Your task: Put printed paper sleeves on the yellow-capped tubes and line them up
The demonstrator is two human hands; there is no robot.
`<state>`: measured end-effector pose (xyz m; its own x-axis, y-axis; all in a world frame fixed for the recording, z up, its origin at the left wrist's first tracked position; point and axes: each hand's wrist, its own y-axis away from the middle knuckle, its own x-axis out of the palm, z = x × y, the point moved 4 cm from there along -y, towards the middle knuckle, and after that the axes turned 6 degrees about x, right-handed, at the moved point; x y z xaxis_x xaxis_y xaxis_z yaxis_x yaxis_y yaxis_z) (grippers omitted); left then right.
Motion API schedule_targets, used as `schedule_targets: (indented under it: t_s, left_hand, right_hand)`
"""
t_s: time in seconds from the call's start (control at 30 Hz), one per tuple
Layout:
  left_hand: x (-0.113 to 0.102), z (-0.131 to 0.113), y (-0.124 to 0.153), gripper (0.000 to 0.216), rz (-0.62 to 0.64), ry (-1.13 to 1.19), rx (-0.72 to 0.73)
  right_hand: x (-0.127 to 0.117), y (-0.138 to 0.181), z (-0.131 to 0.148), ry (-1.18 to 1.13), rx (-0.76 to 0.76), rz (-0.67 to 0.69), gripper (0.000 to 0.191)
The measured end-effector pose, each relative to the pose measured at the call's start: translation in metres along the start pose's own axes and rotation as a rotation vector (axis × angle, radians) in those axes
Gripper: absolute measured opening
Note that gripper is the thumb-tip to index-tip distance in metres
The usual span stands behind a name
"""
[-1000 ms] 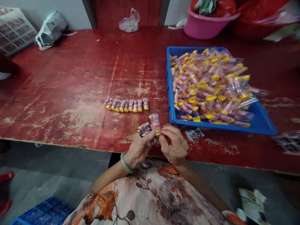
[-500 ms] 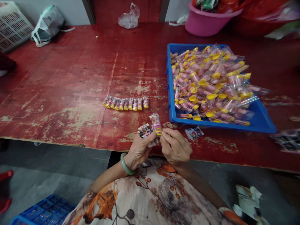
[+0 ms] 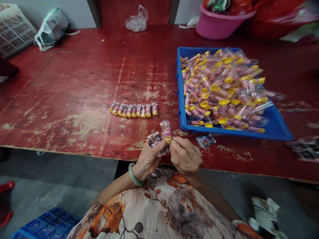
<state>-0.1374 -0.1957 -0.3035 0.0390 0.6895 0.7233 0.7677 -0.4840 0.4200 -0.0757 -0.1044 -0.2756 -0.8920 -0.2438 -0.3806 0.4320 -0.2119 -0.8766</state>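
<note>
My left hand is closed around several printed cards, with its thumb on top. Between the two hands, a small clear packet with a printed label and a yellow lower end stands nearly upright. The fingertips of my right hand pinch its lower right edge, while my left thumb touches its lower left. Beyond my hands lies a row of similar packed tubes with yellow ends. To the right of my right hand, a loose printed card rests on the table.
A blue tray heaped with yellow-capped tubes stands on the red table at right. Further back are a clear plastic bag, a pink basin and a white crate. Dark printed sheets lie far right.
Almost nothing differs. Both hands keep the same hold on the packet and the cards, and the whole view has shifted very slightly.
</note>
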Motion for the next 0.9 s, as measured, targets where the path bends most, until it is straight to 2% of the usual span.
schedule_targets:
  t_s: [0.53,0.9]
  left_hand:
    - [-0.0013,-0.0005,-0.0007,0.037,0.012,-0.015,0.006]
    - [-0.0023,-0.0013,-0.0013,0.035,-0.027,-0.003,0.006]
  right_hand:
    - [0.0029,-0.0044,-0.0021,-0.01,0.003,0.033,0.015]
    - [0.0051,-0.0053,-0.0026,-0.035,0.016,0.04,0.019]
